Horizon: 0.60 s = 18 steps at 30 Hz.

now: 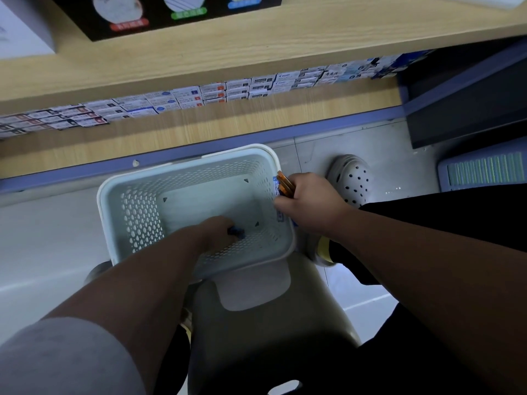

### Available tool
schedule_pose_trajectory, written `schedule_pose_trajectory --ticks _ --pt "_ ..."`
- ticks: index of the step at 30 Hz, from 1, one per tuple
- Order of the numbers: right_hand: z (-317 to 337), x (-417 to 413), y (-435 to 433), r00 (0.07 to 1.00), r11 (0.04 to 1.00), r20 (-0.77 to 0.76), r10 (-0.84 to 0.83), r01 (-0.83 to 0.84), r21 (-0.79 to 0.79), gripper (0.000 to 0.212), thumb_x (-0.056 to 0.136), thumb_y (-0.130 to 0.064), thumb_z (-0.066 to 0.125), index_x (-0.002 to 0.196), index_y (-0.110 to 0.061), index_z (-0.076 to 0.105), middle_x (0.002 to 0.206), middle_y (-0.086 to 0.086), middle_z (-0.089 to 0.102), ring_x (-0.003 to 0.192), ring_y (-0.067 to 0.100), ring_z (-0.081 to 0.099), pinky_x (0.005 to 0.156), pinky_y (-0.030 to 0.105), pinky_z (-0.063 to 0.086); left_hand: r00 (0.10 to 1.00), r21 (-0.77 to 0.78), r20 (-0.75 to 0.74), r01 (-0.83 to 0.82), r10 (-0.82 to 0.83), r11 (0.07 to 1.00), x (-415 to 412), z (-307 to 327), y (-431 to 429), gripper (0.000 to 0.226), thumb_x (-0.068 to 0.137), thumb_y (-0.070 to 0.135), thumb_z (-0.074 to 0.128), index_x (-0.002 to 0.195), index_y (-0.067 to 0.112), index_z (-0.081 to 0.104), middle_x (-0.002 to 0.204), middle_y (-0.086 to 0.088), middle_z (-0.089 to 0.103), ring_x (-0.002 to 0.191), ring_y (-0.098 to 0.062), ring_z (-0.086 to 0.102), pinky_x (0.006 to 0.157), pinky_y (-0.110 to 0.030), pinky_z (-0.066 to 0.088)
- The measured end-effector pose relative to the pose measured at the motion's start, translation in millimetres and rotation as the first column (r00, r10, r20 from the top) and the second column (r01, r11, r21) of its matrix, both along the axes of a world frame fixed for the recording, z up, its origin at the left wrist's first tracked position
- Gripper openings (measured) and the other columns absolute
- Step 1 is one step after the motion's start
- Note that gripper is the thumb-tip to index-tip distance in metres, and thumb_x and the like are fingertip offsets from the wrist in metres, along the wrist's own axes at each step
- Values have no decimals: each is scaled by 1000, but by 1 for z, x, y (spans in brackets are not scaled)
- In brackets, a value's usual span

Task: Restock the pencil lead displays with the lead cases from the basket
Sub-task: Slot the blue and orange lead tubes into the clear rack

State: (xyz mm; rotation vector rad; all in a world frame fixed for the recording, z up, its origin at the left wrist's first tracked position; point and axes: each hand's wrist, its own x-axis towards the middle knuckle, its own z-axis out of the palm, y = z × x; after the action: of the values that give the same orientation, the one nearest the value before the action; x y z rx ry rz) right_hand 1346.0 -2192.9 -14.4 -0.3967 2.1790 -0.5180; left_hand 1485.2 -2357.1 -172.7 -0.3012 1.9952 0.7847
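Note:
A white perforated basket (137, 212) rests on a pale stool between my knees. My left hand (219, 230) reaches down to the basket's floor and pinches a small blue lead case (236, 231). Over the basket's right rim, my right hand (308, 201) grips a bundle of orange lead cases (283, 182). Beyond the basket, rows of lead cases in the display (216, 94) run along the wooden shelf's edge. Apart from the blue case, the basket floor shows nothing else.
The stool (256, 332) stands on a grey tiled floor. A foot in a white perforated clog (352, 181) is right of the basket. A dark cabinet (467, 109) stands at the right, and a black sign (159, 15) sits on the upper shelf.

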Motion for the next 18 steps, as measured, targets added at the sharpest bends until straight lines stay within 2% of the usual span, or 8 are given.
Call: schedule_pose_trajectory --ticks 4,6,8,11,14,16,18 --pt "2 -1 0 1000 1000 13 -9 10 -11 26 88 -27 64 71 -11 54 69 13 58 63 26 56 63 43 52 999 27 41 2 -3 1000 -2 4 -3 42 96 43 60 113 5 64 119 -17 63 107 -31 59 84 -32 43" --pt "3 -2 0 998 999 43 -36 37 -22 29 88 -26 65 70 -6 54 69 19 57 62 30 55 60 42 49 999 31 46 3 -4 1000 -3 6 -3 41 97 41 58 114 4 63 120 -18 63 109 -31 58 84 -32 42" --pt "5 -4 0 994 997 92 -65 68 -30 30 88 -25 64 67 -8 51 65 16 49 59 26 48 58 37 40 999 39 47 -9 7 999 -4 9 -2 38 98 38 58 112 3 62 118 -18 63 107 -31 58 80 -31 40" --pt "13 -6 0 973 989 193 -129 140 -43 24 88 -21 62 69 -10 52 62 12 42 58 20 42 55 33 36 998 59 38 -60 58 996 -6 20 -4 32 98 35 59 106 4 62 109 -16 64 97 -28 58 73 -30 37" --pt "27 -11 -5 932 973 308 -191 220 -64 23 90 -19 57 69 -13 51 56 9 40 49 19 39 46 25 34 990 113 70 -130 122 985 -17 39 -8 15 97 20 57 104 6 58 99 -13 63 82 -25 59 67 -31 42" --pt "39 -14 -12 911 958 349 -221 270 -99 27 89 -21 57 64 -15 48 49 6 38 43 20 37 48 29 32 979 198 99 -192 176 961 -27 62 -14 8 97 14 53 99 6 53 88 -12 62 70 -25 63 61 -29 45" --pt "54 -16 -21 880 924 393 -266 349 -156 30 91 -18 55 63 -16 44 45 5 33 38 20 32 49 32 26 971 255 100 -235 216 938 -37 93 -23 14 95 16 54 101 4 52 85 -14 62 68 -27 62 60 -34 46"
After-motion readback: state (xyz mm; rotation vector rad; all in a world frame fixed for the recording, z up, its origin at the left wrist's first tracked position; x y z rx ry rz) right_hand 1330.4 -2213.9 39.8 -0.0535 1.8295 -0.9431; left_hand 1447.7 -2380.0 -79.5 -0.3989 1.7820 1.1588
